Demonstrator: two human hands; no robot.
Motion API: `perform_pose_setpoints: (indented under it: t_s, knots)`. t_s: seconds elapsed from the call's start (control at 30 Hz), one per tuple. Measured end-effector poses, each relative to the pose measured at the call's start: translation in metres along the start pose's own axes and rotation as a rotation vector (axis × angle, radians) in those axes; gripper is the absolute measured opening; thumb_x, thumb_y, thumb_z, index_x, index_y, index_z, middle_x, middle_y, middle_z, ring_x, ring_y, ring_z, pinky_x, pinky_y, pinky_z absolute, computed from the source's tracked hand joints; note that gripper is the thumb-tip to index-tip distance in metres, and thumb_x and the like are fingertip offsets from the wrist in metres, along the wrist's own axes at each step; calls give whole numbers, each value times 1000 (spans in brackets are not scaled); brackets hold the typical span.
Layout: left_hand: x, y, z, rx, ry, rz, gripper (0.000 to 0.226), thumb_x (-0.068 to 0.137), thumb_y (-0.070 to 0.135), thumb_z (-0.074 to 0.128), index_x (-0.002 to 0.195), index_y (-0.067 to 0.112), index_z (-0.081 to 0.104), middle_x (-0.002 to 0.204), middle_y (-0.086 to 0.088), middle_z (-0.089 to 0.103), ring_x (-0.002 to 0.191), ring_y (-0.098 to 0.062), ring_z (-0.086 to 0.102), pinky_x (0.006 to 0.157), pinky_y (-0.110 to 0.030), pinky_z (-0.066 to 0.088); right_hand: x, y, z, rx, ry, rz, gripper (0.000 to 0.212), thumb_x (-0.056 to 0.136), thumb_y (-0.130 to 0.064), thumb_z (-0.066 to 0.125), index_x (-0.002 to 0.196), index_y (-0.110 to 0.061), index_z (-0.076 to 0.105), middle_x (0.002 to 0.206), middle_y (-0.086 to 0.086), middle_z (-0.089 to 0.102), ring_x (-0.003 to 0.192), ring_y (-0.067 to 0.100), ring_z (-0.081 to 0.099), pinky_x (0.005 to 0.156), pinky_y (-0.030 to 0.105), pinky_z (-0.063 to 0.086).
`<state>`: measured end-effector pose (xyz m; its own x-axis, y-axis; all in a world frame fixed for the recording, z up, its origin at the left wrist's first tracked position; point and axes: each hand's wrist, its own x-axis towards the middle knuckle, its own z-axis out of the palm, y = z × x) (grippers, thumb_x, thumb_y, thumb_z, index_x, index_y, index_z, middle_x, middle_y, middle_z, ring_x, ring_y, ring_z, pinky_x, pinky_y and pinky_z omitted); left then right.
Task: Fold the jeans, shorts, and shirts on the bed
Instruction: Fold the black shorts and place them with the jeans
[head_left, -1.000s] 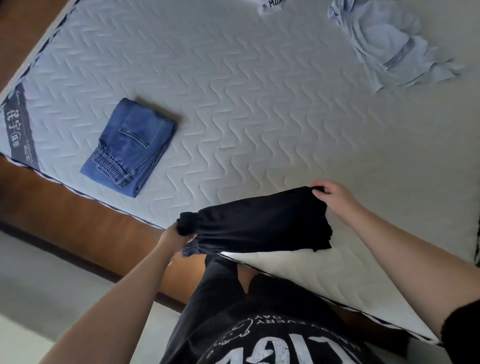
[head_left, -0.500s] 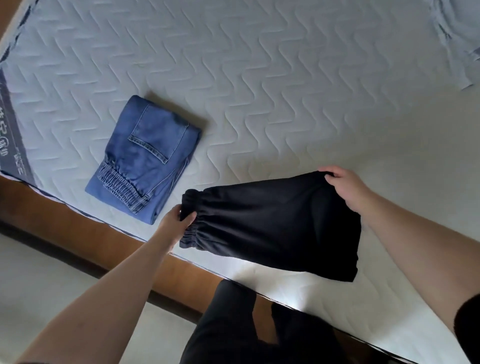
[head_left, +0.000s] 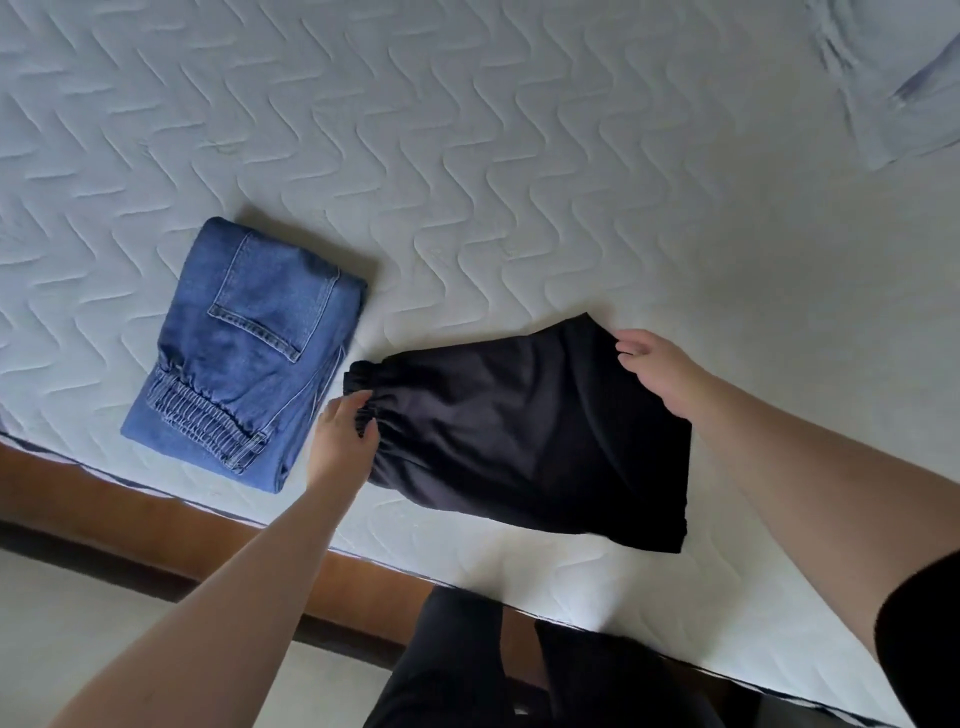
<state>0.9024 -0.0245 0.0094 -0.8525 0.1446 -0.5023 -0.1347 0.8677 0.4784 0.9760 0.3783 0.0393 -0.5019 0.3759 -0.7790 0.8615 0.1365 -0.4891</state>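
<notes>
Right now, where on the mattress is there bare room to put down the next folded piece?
Free: the wide quilted stretch of mattress beyond the folded jeans and black shorts, left of the light blue garment. Crowded: the near edge, where the left hand sits between jeans and shorts; the right hand holds the shorts' far corner.

Your forearms are bare; a black short sleeve (head_left: 919, 618) covers your right upper arm, and you wear dark trousers (head_left: 467, 670).

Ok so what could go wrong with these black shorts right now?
The black shorts lie close to the mattress edge, so a tug from the left hand gripping the waistband could slide them off. They also nearly touch the folded jeans; a push left might knock that stack askew.
</notes>
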Motion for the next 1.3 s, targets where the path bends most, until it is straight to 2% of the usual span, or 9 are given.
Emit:
perform_pose_setpoints:
  t_s: [0.2, 0.33, 0.5, 0.67, 0.8, 0.93, 1.03, 1.1, 1.3]
  knots:
    - [0, 43, 36, 86, -158, 225, 34, 93, 14, 59, 127, 13, 60, 124, -5, 59, 116, -25, 53, 101, -39, 43, -7, 51, -10, -62, 51, 34, 33, 99, -12, 48, 130, -15, 59, 135, 2, 58, 127, 19, 50, 103, 29, 38]
    - [2, 80, 76, 105, -216, 356, 30, 95, 15, 56, 124, 16, 62, 120, 3, 64, 113, -19, 57, 98, -34, 45, 1, 85, -18, -128, 65, 38, 24, 97, -17, 52, 117, -19, 64, 124, 0, 63, 118, 18, 57, 86, 25, 39]
    - [9, 138, 131, 148, -305, 447, 34, 95, 16, 53, 128, 21, 58, 115, 7, 67, 108, -17, 60, 94, -34, 47, 16, 119, -27, -222, 86, 48, 33, 92, -22, 61, 125, -22, 61, 119, 5, 57, 99, 25, 63, 63, 22, 41]
    - [18, 183, 178, 262, -359, 605, 40, 94, 16, 55, 134, 20, 54, 131, 2, 58, 118, -21, 53, 100, -35, 44, 23, 137, -25, -235, 181, 176, 58, 89, -26, 64, 142, -27, 40, 131, 9, 46, 105, 29, 59, 95, 42, 48]
    - [30, 206, 199, 447, -342, 745, 53, 90, 17, 63, 141, 18, 49, 145, -4, 46, 135, -25, 40, 110, -41, 36, 27, 149, -16, -53, 182, 202, 70, 89, -32, 66, 147, -23, 30, 118, 6, 61, 106, 30, 61, 96, 44, 49]
    - [48, 217, 206, 659, -299, 843, 65, 87, 32, 68, 146, 23, 42, 151, -2, 39, 143, -24, 30, 117, -40, 19, 31, 158, -11, 225, 256, 125, 57, 89, -22, 66, 140, -24, 42, 84, -4, 58, 76, 12, 59, 69, 20, 46]
    - [62, 225, 206, 751, -289, 867, 67, 88, 46, 64, 147, 26, 41, 150, 1, 40, 144, -22, 27, 120, -40, 9, 36, 163, -20, 486, 333, 74, 27, 89, -22, 67, 114, -32, 63, 98, 0, 63, 83, 1, 59, 69, 17, 44]
    - [71, 232, 205, 784, -282, 883, 66, 88, 51, 62, 146, 27, 42, 148, 2, 43, 143, -21, 28, 120, -41, 6, 41, 165, -33, 710, 353, 100, 21, 89, -15, 67, 98, -34, 67, 111, 5, 65, 96, 8, 63, 78, 22, 48]
    - [93, 252, 203, 810, -240, 829, 59, 88, 52, 61, 140, 29, 46, 138, 5, 49, 138, -21, 33, 119, -47, -1, 57, 177, -62, 1006, 356, 104, 26, 91, -2, 62, 102, -26, 63, 103, -4, 68, 99, 12, 63, 81, 20, 48]
